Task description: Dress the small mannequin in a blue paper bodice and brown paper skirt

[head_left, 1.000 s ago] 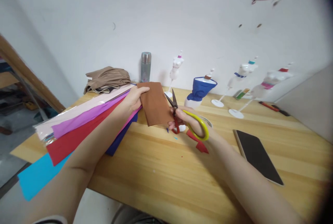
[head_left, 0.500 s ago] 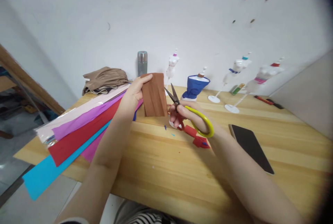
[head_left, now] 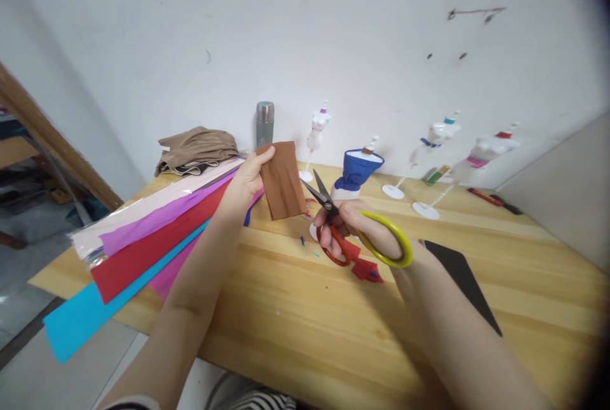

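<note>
Two hands raised over wooden table (head_left: 305, 321). Left hand (head_left: 245, 178) pinching brown paper piece (head_left: 284, 180) at upper left corner, held upright above table's far half. Right hand (head_left: 362, 232) closed through red and yellow loops of scissors (head_left: 330, 206), blades parted, tips just beside paper's right edge. Coloured paper sheets (head_left: 157, 232) fanned at left; red scraps (head_left: 366, 269) below right hand; dark phone (head_left: 460, 276) at right.

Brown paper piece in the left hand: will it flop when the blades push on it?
Probably not much: the brown paper piece stands upright though the left hand pinches only one edge. Likely very light, since a fingertip pinch carries it. Its lengthwise creases suggest it may buckle there against the scissors.
</note>
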The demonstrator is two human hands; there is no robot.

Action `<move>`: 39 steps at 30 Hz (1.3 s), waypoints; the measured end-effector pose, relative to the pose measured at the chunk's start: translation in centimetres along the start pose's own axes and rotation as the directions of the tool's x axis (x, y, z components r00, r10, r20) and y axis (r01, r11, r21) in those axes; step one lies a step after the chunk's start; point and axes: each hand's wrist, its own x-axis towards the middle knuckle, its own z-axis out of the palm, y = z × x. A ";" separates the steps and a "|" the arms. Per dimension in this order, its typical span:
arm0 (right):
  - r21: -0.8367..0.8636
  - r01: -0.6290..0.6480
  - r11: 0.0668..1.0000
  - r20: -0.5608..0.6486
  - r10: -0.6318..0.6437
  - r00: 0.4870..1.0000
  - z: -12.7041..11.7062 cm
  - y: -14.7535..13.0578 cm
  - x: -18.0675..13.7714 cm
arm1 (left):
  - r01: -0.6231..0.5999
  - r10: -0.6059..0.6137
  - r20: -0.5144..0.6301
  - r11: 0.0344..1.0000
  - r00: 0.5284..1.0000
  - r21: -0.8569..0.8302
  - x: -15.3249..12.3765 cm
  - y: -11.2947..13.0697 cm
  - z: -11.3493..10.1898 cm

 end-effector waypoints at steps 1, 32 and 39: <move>-0.016 -0.010 1.000 -0.009 0.010 1.000 0.1 0.1 0.0 | -0.002 0.002 0.004 1.000 1.000 -0.001 0.0 -0.1 0.0; -0.034 -0.124 0.992 0.020 0.124 0.992 -1.8 0.4 0.6 | -0.104 0.098 0.088 0.992 0.991 0.068 -1.5 0.1 0.9; -0.029 -0.169 0.985 0.067 0.171 0.983 -1.7 1.1 0.3 | -0.110 0.110 0.014 0.994 0.994 0.016 -1.1 0.0 0.4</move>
